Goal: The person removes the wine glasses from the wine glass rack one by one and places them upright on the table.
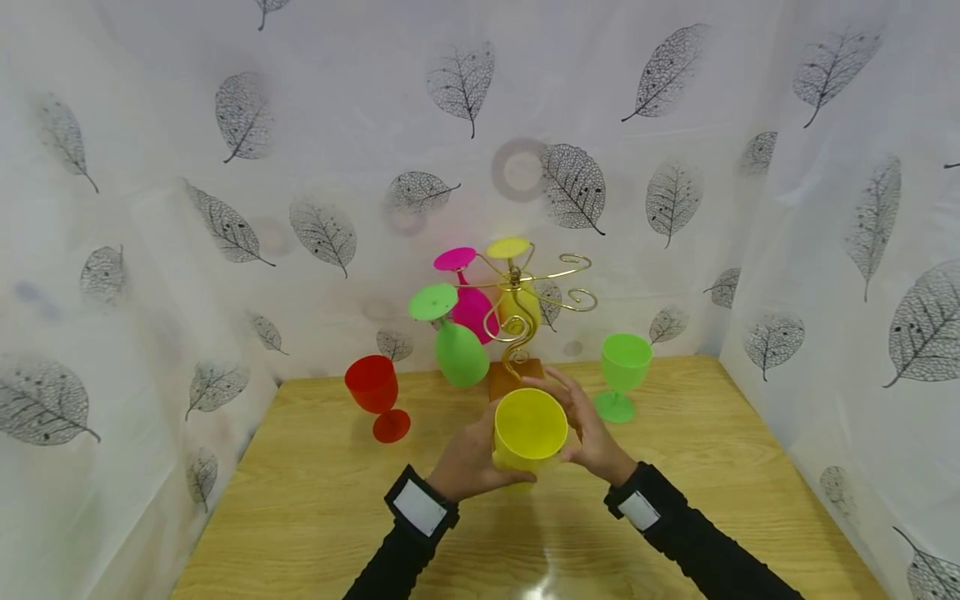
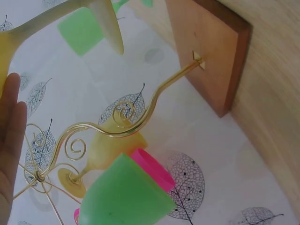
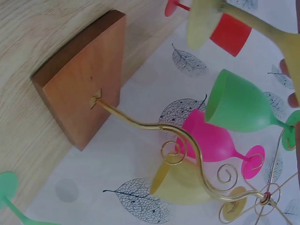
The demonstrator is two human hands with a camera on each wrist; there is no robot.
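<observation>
A yellow goblet (image 1: 531,425) is held upright above the table, mouth toward the head camera. My left hand (image 1: 474,458) grips the bowl from the left, thumb across the near side. My right hand (image 1: 592,429) holds it from the right, fingers reaching around the far side. In the right wrist view the goblet's stem (image 3: 255,21) shows at the top. Just beyond stands a gold wire goblet rack (image 1: 522,333) on a wooden base (image 2: 213,51). Hanging foot-up from its arms are a green goblet (image 1: 461,354), a pink goblet (image 1: 474,310) and another yellow goblet (image 3: 180,180).
A red goblet (image 1: 375,387) stands on the wooden table (image 1: 300,500) at the left. Another green goblet (image 1: 625,364) stands upright at the right. Two curled rack arms (image 1: 573,292) reach right with nothing hung on them. A leaf-patterned white curtain (image 1: 337,108) encloses the back and sides.
</observation>
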